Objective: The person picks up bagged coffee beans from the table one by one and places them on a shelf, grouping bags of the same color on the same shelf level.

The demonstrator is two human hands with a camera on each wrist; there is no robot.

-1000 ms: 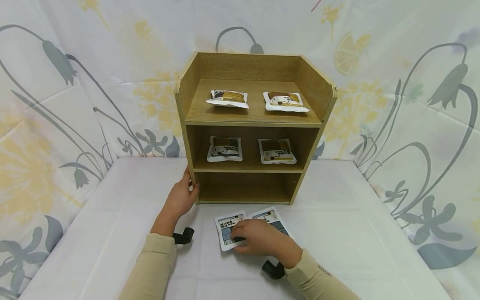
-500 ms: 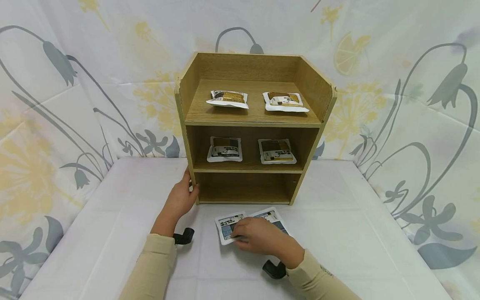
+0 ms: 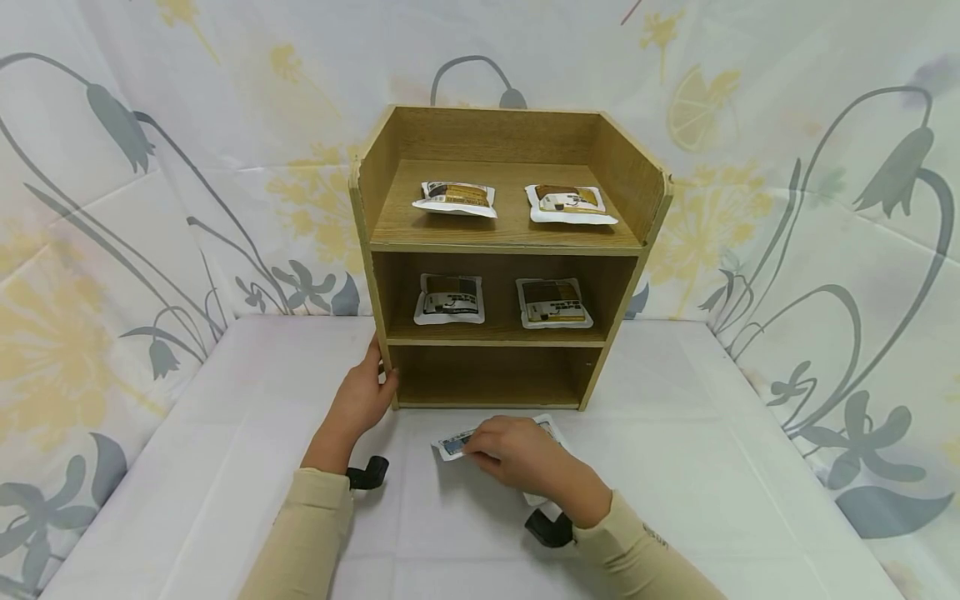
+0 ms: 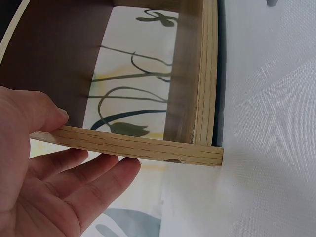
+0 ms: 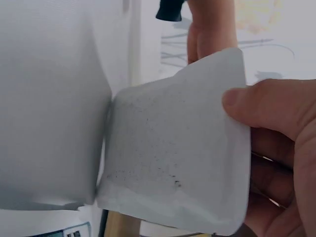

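Observation:
My left hand point(image 3: 360, 396) grips the left side panel of a small wooden shelf point(image 3: 495, 342). In the left wrist view the thumb point(image 4: 47, 113) lies inside the panel and the fingers point(image 4: 94, 187) outside it. Just in front of the shelf, my right hand point(image 3: 525, 458) pinches a white food packet point(image 3: 452, 446) by its edge. The packet is tilted up, and its plain white back point(image 5: 173, 148) faces the right wrist camera, thumb against it. Another packet point(image 3: 550, 425) lies on the table, mostly hidden behind the right hand.
Two packets, left point(image 3: 455, 198) and right point(image 3: 570, 204), lie on the shelf's top level. Two more, left point(image 3: 450, 300) and right point(image 3: 553, 302), lie on the middle level. A floral cloth point(image 3: 225, 125) hangs behind the white-covered table point(image 3: 675, 467).
The right hand has lifted the left-hand packet's near edge off the table and tilted it up, moving slightly away from me. The left hand stays on the shelf.

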